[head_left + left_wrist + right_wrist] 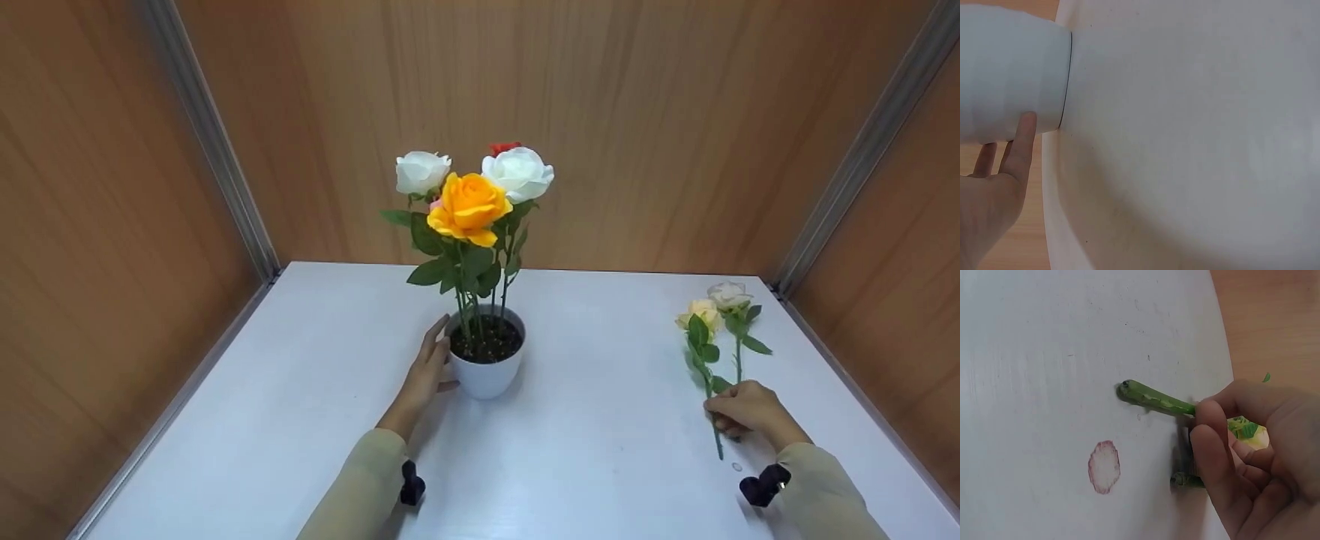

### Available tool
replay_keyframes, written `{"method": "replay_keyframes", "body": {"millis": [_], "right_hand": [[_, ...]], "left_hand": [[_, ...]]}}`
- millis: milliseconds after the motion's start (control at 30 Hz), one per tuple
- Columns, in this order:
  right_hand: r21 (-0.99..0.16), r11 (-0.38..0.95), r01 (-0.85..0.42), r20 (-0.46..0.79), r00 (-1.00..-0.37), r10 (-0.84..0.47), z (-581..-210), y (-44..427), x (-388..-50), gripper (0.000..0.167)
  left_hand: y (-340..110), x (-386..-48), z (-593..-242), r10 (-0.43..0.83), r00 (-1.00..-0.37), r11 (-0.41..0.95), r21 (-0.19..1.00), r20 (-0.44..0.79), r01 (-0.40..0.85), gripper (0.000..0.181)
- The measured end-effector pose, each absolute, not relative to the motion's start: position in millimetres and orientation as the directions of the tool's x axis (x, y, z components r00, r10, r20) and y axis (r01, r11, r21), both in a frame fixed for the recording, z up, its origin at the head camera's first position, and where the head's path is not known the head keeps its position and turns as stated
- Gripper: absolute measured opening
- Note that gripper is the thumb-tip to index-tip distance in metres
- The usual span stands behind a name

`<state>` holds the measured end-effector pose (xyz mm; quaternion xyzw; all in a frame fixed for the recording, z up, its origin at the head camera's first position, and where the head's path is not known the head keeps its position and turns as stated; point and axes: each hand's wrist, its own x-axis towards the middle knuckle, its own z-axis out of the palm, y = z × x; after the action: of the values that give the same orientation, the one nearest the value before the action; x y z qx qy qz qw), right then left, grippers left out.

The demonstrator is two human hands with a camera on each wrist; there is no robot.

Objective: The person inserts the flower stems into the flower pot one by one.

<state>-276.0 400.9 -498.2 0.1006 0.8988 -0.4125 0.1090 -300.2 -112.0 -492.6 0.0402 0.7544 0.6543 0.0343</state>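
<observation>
A white flowerpot filled with dark soil stands upright on the table. My left hand rests against its left side, fingers fairly straight; the left wrist view shows a fingertip touching the pot wall. Rising from the soil are an orange rose, two white roses, and a red bloom partly hidden behind. At the right, my right hand pinches the green stem of a pale yellow rose between thumb and fingers. A whitish rose lies beside it, its lower stem partly under the hand.
The white table reaches back to a wooden panel. Wooden side walls with metal corner strips stand left and right. A small reddish-edged oval mark shows on the tabletop near my right hand.
</observation>
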Motion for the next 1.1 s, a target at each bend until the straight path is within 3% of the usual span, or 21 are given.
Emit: {"method": "replay_keyframes", "body": {"millis": [500,1100], "right_hand": [[-0.764,0.607,0.219,-0.257,-0.966,0.024,-491,379,-280,0.027],[-0.817,0.567,0.103,-0.192,-0.976,-0.1,-478,309,-296,0.032]], "left_hand": [[-112,-302,-495,0.091,-0.996,0.153,0.988,0.0,0.014,0.059],[-113,-301,-495,0.079,-0.997,0.163,0.987,-0.004,0.009,0.057]]}}
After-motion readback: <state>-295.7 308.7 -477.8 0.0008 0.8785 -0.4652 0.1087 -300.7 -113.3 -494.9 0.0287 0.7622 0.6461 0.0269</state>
